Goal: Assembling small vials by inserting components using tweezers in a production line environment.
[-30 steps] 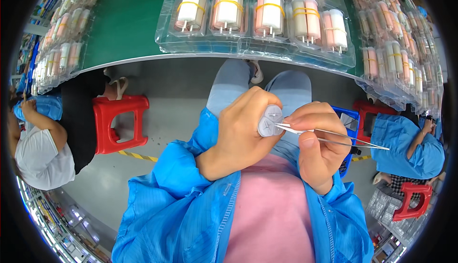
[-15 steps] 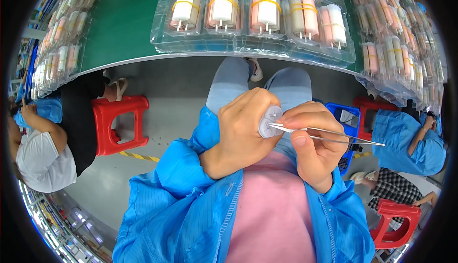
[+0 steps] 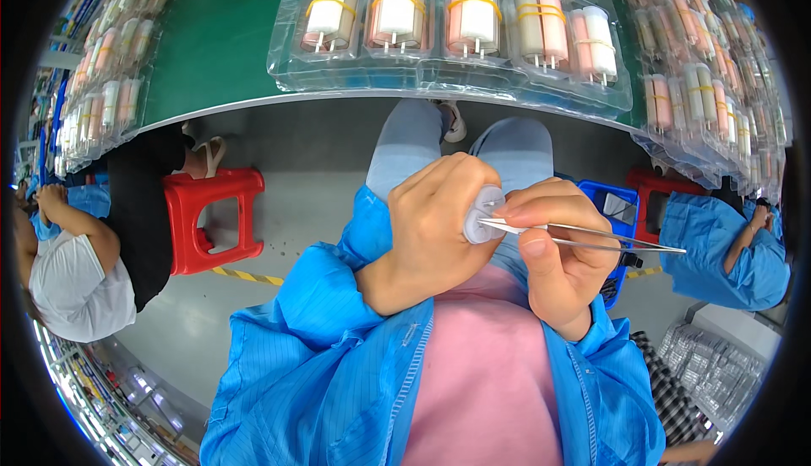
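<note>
Above my lap, my left hand is wrapped round a piece whose pale grey round end faces right. The rest of that piece is hidden in my fist. My right hand pinches metal tweezers between thumb and fingers, with their back end pointing right. The light tips of the tweezers reach the round end, at a slit or recess in it. Whether the tips grip anything is too small to tell.
Ahead, a green table carries a clear plastic tray of paired white, pink and grey cylinders bound by yellow bands. Stacked trays stand on both sides. A red stool, a blue bin and co-workers flank me.
My hands and the tweezers have shifted very slightly right. At the lower right, a person and a red stool have moved out of sight, uncovering a silvery stack.
</note>
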Demonstrator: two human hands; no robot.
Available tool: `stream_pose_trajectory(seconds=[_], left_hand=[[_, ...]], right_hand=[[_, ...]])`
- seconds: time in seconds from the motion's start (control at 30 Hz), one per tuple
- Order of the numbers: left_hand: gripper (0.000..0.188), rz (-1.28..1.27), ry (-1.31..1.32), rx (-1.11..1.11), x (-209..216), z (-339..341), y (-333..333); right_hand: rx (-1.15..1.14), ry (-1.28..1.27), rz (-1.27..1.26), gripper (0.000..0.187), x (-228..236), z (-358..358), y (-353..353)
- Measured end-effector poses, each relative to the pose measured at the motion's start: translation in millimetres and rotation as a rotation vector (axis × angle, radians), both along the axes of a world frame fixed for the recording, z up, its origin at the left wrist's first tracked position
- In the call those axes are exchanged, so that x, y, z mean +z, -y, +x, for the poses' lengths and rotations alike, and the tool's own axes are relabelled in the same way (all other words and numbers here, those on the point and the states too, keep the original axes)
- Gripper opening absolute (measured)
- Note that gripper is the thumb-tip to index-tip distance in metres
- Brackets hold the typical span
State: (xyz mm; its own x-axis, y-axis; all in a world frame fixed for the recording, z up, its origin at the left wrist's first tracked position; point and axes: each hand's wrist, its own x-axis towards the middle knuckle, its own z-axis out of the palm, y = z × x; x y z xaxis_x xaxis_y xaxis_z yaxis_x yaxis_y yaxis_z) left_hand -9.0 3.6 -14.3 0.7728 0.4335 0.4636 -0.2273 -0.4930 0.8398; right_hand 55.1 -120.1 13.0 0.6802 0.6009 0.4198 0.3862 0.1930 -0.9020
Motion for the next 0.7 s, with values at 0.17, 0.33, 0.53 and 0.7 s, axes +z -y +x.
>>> stream_pose_trajectory(seconds=[0.17, 0.33, 0.53, 0.7], left_hand=[[0.024, 0.018, 0.014, 0.015, -2.6, 0.8, 0.5], [0.024, 0.023, 0.011, 0.016, -2.1, 0.6, 0.4], [0.024, 0.038, 0.019, 0.017, -2.6, 0.7, 0.7], [0.024, 0.055, 0.032, 0.024, -3.3, 1.5, 0.5]], right_hand=[[0.006, -0.015, 0.008, 0.013, -1.2, -0.5, -0.3], [0.001, -0.019, 0.012, 0.012, -1.9, -1.2, -0.3], [-0.011, -0.013, 0.013, 0.012, -1.9, -2.6, -0.1], [-0.016, 0.011, 0.026, 0.011, -3.3, -3.0, -1.7]])
